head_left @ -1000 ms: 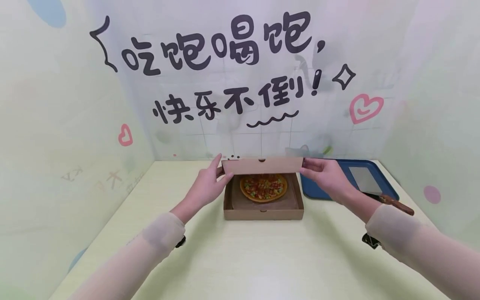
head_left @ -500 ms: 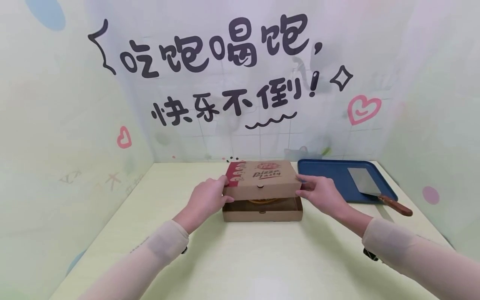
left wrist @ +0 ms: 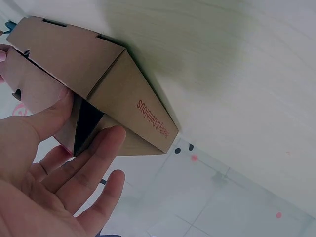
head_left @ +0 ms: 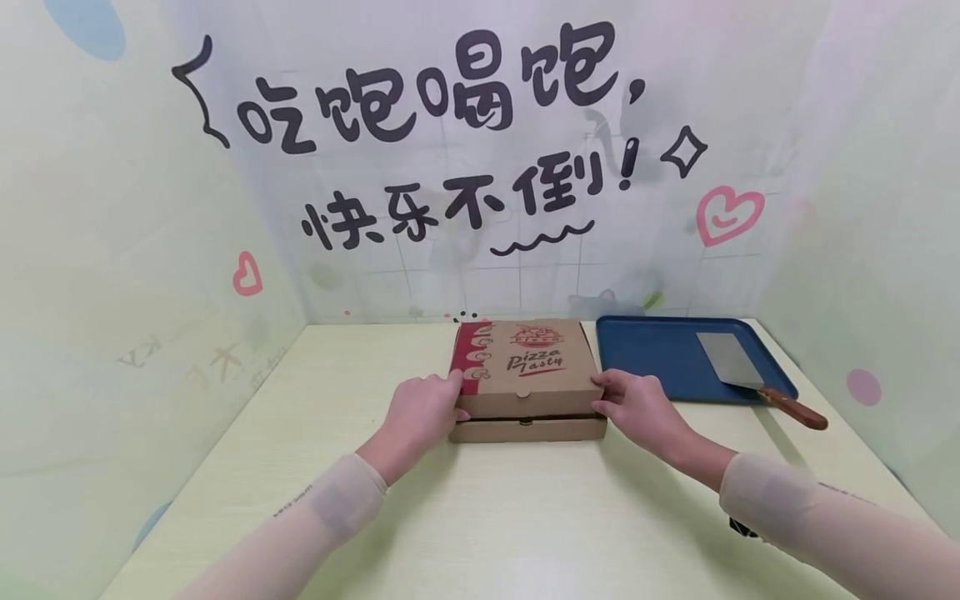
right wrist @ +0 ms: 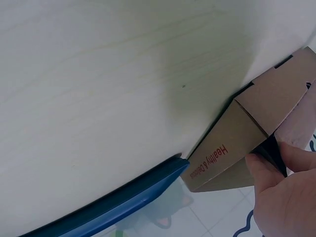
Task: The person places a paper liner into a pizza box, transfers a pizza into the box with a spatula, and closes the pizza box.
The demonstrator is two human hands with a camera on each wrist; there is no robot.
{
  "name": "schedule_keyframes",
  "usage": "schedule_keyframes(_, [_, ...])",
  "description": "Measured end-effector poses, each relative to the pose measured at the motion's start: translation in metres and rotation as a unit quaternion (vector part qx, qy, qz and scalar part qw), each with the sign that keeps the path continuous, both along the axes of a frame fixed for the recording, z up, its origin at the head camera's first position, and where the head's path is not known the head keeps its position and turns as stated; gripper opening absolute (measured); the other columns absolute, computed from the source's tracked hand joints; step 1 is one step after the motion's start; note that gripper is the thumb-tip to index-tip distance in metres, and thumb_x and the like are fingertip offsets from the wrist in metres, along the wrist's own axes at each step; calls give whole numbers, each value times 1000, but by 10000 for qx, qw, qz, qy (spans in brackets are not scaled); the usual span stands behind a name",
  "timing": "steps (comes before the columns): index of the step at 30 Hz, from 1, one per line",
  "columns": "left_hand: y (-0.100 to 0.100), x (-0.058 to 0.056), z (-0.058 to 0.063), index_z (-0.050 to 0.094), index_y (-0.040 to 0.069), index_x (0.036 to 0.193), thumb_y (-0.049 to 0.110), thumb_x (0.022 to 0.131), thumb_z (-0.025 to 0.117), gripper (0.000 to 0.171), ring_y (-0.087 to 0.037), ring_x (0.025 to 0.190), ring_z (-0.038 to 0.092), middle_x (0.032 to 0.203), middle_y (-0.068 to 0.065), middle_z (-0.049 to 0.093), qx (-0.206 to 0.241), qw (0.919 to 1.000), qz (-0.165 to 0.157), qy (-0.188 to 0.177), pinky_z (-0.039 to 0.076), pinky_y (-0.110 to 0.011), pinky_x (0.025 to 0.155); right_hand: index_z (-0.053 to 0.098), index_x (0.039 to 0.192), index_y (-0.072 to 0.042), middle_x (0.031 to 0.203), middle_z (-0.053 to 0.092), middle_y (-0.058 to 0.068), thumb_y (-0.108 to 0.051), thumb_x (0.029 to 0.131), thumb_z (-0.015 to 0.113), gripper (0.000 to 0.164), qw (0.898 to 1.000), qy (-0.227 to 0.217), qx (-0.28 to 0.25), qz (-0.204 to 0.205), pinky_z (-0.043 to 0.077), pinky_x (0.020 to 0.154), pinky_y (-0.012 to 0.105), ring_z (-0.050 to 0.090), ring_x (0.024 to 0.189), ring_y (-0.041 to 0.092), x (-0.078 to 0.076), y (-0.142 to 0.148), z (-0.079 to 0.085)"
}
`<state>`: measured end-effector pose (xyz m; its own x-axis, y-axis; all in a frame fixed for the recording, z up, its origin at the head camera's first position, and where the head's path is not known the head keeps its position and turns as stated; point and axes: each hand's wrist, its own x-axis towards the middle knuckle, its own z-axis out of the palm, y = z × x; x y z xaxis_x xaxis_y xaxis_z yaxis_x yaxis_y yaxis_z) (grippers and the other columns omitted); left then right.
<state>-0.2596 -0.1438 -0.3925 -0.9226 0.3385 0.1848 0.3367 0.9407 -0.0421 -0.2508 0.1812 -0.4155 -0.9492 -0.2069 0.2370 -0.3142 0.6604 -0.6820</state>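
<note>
A brown cardboard pizza box (head_left: 528,429) sits on the table in the head view, its printed lid (head_left: 540,358) lowered almost onto the base. A dark gap shows between lid and base at the front. My left hand (head_left: 423,408) grips the lid's front left corner; in the left wrist view its thumb (left wrist: 57,116) lies on the front flap and the fingers along the side. At the front right corner, my right hand (head_left: 637,408) pinches the lid between thumb and fingers. The box's inside is hidden under the lid.
Right of the box lies a blue tray (head_left: 645,358). A flat metal spatula (head_left: 727,358) rests on it, its wooden handle (head_left: 795,408) sticking out over the front edge. A printed wall (head_left: 360,292) stands behind the pale table (head_left: 495,525).
Both hands have brought the lid forward and down from a raised position over the base. The pizza, visible inside a second ago, is covered now. The tray and spatula have stayed put.
</note>
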Motion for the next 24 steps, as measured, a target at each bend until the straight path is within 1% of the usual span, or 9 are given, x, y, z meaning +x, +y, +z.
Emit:
schedule_keyframes(7, [3, 1, -1, 64, 9, 122, 39, 89, 86, 50, -19, 58, 53, 81, -8, 72, -82, 10000, 48, -21, 45, -32, 54, 69, 130, 6, 115, 79, 21, -2, 96, 75, 35, 9993, 175, 286, 147, 66, 81, 34, 80, 105, 31, 0, 2, -3])
schedule_keyframes(13, [8, 4, 0, 65, 7, 125, 35, 93, 83, 46, -18, 61, 54, 85, -9, 73, -65, 9995, 163, -263, 46, -29, 55, 66, 135, 5, 124, 77, 23, -6, 98, 74, 39, 9973, 231, 672, 176, 65, 86, 41, 77, 114, 36, 2, 4, -4])
schedule_keyframes(14, [8, 5, 0, 66, 7, 123, 34, 93, 83, 44, -18, 61, 54, 84, -9, 73, -81, 9995, 177, -251, 47, -30, 56, 66, 136, 5, 123, 77, 24, -8, 99, 74, 40, 9965, 230, 785, 153, 66, 81, 40, 80, 104, 35, 2, 3, -3])
schedule_keyframes(16, [11, 7, 2, 67, 6, 119, 35, 94, 83, 41, -19, 61, 57, 81, -9, 72, -201, 9994, 223, -151, 52, -33, 59, 64, 139, 4, 106, 80, 24, -13, 101, 72, 42, 9943, 199, 1041, 99, 64, 67, 39, 79, 81, 34, 3, 2, -1])
schedule_keyframes(17, [12, 8, 4, 68, 5, 117, 36, 95, 82, 40, -21, 63, 61, 81, -10, 73, -248, 9993, 255, -98, 57, -37, 65, 62, 140, 3, 99, 79, 23, -16, 102, 71, 44, 9921, 245, 1230, 81, 60, 62, 37, 75, 70, 31, 4, 1, 0])
schedule_keyframes(20, [18, 11, 9, 71, 3, 119, 40, 98, 78, 43, -29, 81, 74, 93, -14, 77, -333, 9992, 225, 55, 61, -54, 91, 56, 146, 7, 112, 76, 28, -19, 103, 68, 52, 9814, 616, 1811, 150, 64, 74, 43, 76, 82, 37, 7, -3, 5])
schedule_keyframes(21, [20, 12, 10, 71, 3, 122, 41, 99, 76, 45, -33, 93, 76, 103, -17, 78, -326, 9993, 175, 81, 58, -59, 100, 54, 148, 9, 119, 74, 30, -20, 103, 67, 55, 9752, 817, 2046, 224, 64, 89, 47, 77, 101, 39, 9, -5, 7])
schedule_keyframes(22, [22, 13, 11, 70, 2, 125, 42, 100, 73, 48, -37, 106, 76, 114, -20, 78, -287, 9995, 87, 102, 53, -62, 108, 52, 149, 10, 135, 69, 30, -20, 104, 67, 56, 9671, 1069, 2287, 309, 59, 103, 51, 72, 120, 41, 10, -7, 8])
schedule_keyframes(24, [27, 15, 11, 66, -1, 135, 46, 103, 68, 56, -42, 130, 68, 137, -25, 70, -216, 9996, -145, 115, 45, -63, 118, 50, 151, 12, 157, 52, 31, -21, 104, 67, 60, 9500, 1536, 2675, 492, 44, 120, 59, 52, 148, 45, 13, -12, 9])
